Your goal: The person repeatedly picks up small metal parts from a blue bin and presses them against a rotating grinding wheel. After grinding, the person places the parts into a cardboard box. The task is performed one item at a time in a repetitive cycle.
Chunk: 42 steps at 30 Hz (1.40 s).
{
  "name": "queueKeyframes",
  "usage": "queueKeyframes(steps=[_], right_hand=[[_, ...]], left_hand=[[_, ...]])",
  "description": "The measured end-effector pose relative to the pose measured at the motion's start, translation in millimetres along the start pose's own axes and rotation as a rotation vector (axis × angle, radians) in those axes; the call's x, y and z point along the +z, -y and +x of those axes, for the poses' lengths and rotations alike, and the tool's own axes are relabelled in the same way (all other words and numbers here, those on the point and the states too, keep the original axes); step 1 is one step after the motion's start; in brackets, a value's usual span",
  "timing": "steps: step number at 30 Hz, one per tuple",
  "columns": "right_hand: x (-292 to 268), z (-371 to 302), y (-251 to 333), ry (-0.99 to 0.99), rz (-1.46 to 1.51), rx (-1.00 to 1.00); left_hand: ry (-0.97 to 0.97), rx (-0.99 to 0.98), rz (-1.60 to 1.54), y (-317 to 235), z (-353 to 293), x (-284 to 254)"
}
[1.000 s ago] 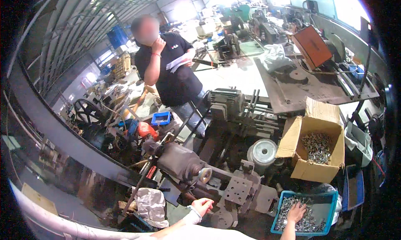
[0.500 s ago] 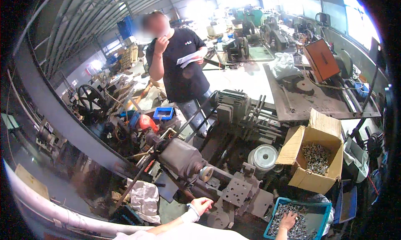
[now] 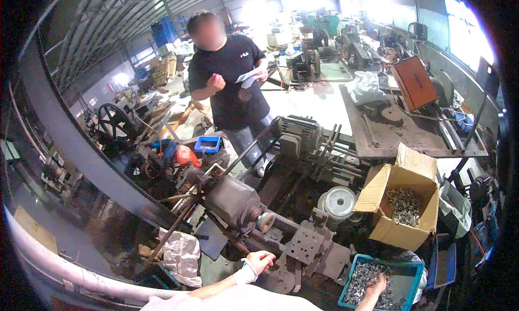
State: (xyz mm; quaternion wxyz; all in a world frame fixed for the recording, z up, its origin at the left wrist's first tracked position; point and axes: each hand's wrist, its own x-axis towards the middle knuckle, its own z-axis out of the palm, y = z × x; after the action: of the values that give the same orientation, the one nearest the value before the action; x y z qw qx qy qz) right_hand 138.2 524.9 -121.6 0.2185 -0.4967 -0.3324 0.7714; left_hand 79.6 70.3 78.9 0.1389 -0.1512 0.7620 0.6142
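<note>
A: Where do your hands lie, and which is nearer the parts?

B: Your right hand [image 3: 377, 285], at the lower right of the frame, reaches down into the blue bin [image 3: 406, 268] and rests on the small metal parts [image 3: 362, 281] heaped inside it. Whether the fingers have closed on a piece you cannot tell; they look loosely curled. Your left hand [image 3: 259, 259], at lower centre, sits against the dark machine [image 3: 238, 203], fingers bent on its lower edge beside the perforated steel plate [image 3: 305, 245], holding nothing that shows.

A: Which way does the machine run from the bin?

B: Its long axis slopes from upper left to lower right, ending at a pale round spindle face [image 3: 265, 222] just above your left hand. The bin lies to the right of it, well apart from that face.

A: Other containers?

B: An open cardboard box [image 3: 397, 232], above the bin, holds more grey metal pieces. A small blue tray [image 3: 207, 144] sits at centre left, near a standing person [image 3: 232, 89] holding papers.
</note>
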Motion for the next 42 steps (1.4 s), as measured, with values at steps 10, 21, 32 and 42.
queueKeyframes(steps=[10, 21, 32, 42], right_hand=[[-35.6, -33.0, -5.4, 0.286, 0.895, 0.201], [124.0, -230.6, 33.3, 0.608, 0.320, 0.097], [254.4, -402.8, -88.0, 0.864, -0.658, -1.105], [267.9, -432.8, -118.5, 0.955, -0.852, -1.518]], left_hand=[[0.074, 0.029, -0.075, 14.4, 15.3, -15.8], [0.538, -0.270, -0.510, -18.5, 21.0, -26.8], [0.840, -0.416, -1.125, -24.2, 27.8, -32.4], [0.980, -0.623, -1.989, -1.3, 22.5, -66.0]])
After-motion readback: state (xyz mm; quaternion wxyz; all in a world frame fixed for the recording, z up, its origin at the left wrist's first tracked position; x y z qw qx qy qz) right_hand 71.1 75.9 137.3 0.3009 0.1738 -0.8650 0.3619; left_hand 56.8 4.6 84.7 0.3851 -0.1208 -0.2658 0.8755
